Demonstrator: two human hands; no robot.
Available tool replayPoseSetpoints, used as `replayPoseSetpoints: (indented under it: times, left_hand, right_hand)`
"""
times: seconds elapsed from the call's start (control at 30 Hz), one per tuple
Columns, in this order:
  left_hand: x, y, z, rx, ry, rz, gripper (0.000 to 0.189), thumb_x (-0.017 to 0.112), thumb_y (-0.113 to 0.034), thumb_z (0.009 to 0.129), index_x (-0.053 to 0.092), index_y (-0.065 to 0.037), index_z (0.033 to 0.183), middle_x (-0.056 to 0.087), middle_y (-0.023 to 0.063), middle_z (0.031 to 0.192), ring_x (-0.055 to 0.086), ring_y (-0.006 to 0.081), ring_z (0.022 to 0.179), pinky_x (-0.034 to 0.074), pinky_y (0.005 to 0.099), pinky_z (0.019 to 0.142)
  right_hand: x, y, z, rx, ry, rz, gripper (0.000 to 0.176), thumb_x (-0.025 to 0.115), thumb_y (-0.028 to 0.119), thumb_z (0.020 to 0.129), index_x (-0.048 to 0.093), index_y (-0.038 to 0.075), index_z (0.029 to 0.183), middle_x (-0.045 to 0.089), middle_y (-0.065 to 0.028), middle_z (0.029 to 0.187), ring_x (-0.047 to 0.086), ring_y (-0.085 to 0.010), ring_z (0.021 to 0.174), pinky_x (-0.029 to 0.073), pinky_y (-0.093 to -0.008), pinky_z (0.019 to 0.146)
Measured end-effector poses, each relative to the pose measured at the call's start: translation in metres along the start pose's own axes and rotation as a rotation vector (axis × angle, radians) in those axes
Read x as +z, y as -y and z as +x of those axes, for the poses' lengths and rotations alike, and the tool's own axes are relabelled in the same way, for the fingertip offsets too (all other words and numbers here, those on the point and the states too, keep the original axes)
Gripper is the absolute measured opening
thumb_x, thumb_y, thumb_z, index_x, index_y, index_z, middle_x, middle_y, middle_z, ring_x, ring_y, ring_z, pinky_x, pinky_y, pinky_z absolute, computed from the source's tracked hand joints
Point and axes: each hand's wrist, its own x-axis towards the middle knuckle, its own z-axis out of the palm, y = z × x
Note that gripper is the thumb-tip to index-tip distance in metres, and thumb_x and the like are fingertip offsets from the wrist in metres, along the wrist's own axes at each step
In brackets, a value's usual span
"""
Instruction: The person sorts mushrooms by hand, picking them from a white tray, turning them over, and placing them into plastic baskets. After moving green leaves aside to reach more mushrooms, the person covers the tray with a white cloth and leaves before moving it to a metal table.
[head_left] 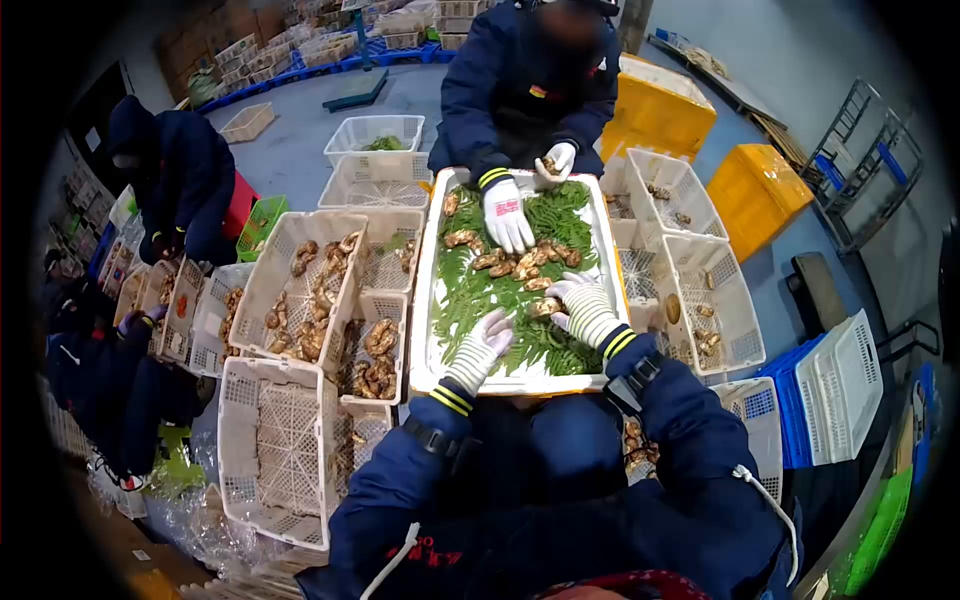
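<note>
A white foam box (pixel 422 330) lined with green fern leaves (pixel 465 300) stands before me. Brown mushrooms (pixel 530 262) lie in a rough row across its middle. My gloved right hand (pixel 580 303) is over the right side of the box, its fingers on a mushroom (pixel 543 307). My gloved left hand (pixel 484 345) hovers over the leaves near the front left, fingers apart and nothing in it. Across the box, a co-worker's gloved hand (pixel 508 218) reaches down to the mushrooms, while that person's other hand (pixel 556 162) holds a mushroom.
White crates with mushrooms flank the box on the left (pixel 290 350) and right (pixel 745 340). An empty-looking crate (pixel 240 440) stands at the lower left. Yellow boxes (pixel 755 200) and a metal cart (pixel 860 165) are at the right. Other people (pixel 180 170) work at the left.
</note>
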Motion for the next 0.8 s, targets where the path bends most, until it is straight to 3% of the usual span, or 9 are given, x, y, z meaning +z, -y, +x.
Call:
replayPoseSetpoints:
  times: [0.1,0.23,0.3,0.37,0.47,0.57,0.63,0.7,0.8]
  left_hand:
    - [0.005,-0.008,0.0,-0.083,-0.072,-0.023,0.058,0.062,-0.024,0.099,0.038,0.001,0.145,0.06,0.0119,0.127,0.064,0.016,0.099,0.054,0.0271,0.084]
    - [-0.001,-0.02,-0.01,-0.187,0.023,-0.195,0.048,0.061,-0.024,0.1,0.048,-0.001,0.14,0.063,0.0099,0.122,0.068,0.0201,0.099,0.058,0.0302,0.082]
    - [-0.007,-0.013,-0.013,-0.143,-0.012,-0.172,0.05,0.063,-0.028,0.099,0.049,-0.003,0.14,0.064,0.0083,0.121,0.067,0.0212,0.101,0.057,0.0314,0.084]
    - [-0.004,-0.015,-0.018,-0.068,-0.142,-0.113,0.056,0.066,-0.019,0.097,0.042,0.003,0.142,0.064,0.015,0.12,0.066,0.0225,0.104,0.057,0.0343,0.089]
    - [-0.012,0.0,-0.013,0.077,-0.177,-0.066,0.061,0.068,-0.012,0.094,0.038,0.005,0.145,0.063,0.0201,0.123,0.064,0.0245,0.109,0.054,0.0329,0.093]
    - [-0.005,0.003,-0.015,0.238,-0.21,0.184,0.065,0.069,-0.011,0.092,0.036,0.003,0.147,0.062,0.0215,0.126,0.063,0.0257,0.112,0.052,0.0311,0.095]
    - [0.011,-0.011,-0.027,0.331,-0.246,0.364,0.068,0.07,-0.012,0.091,0.036,0.001,0.148,0.062,0.0213,0.129,0.063,0.0266,0.113,0.051,0.0308,0.096]
    - [0.016,-0.018,-0.03,0.466,-0.304,0.716,0.068,0.07,-0.009,0.086,0.039,0.002,0.146,0.064,0.0205,0.122,0.065,0.0261,0.107,0.052,0.0353,0.095]
    - [0.022,-0.018,-0.033,0.696,-0.324,1.061,0.071,0.071,-0.012,0.078,0.045,0.001,0.143,0.066,0.0205,0.119,0.064,0.0364,0.103,0.05,0.0424,0.092]
  right_hand:
    - [-0.014,0.037,0.001,-0.256,-0.175,0.005,0.039,0.073,0.022,0.076,0.064,0.012,0.113,0.063,-0.0068,0.118,0.05,-0.0311,0.129,0.032,-0.05,0.113]
    - [-0.024,0.075,0.009,-0.452,-0.243,-0.002,0.047,0.073,0.02,0.07,0.064,0.012,0.115,0.061,-0.0061,0.125,0.051,-0.0309,0.127,0.035,-0.0516,0.111]
    - [-0.032,0.082,0.005,-0.42,-0.315,0.001,0.05,0.073,0.019,0.074,0.061,0.011,0.122,0.059,-0.0104,0.127,0.05,-0.0346,0.126,0.037,-0.051,0.109]
    - [-0.029,0.085,0.002,-0.218,-0.373,0.069,0.061,0.076,0.021,0.075,0.054,0.007,0.131,0.056,-0.0142,0.133,0.049,-0.0376,0.126,0.038,-0.0486,0.108]
    - [0.015,0.088,-0.022,0.155,-0.533,0.428,0.064,0.075,0.023,0.084,0.048,0.003,0.139,0.056,-0.019,0.133,0.052,-0.0368,0.123,0.04,-0.0436,0.108]
    - [0.065,0.087,-0.039,0.398,-0.186,1.449,0.056,0.07,0.024,0.092,0.049,0.001,0.138,0.061,-0.0141,0.127,0.06,-0.0226,0.114,0.049,-0.0351,0.096]
    - [0.022,0.114,-0.045,0.63,0.109,1.695,0.053,0.067,0.021,0.096,0.047,-0.003,0.139,0.06,-0.0138,0.129,0.059,-0.0199,0.117,0.049,-0.0313,0.1]
    - [0.046,0.122,-0.046,0.507,0.04,2.073,0.046,0.064,0.023,0.098,0.051,-0.001,0.135,0.061,-0.0102,0.125,0.06,-0.0182,0.114,0.05,-0.0317,0.098]
    - [0.051,0.123,-0.047,0.443,0.034,2.218,0.029,0.062,0.022,0.1,0.058,0.002,0.121,0.064,-0.0081,0.113,0.063,-0.0173,0.105,0.052,-0.0327,0.096]
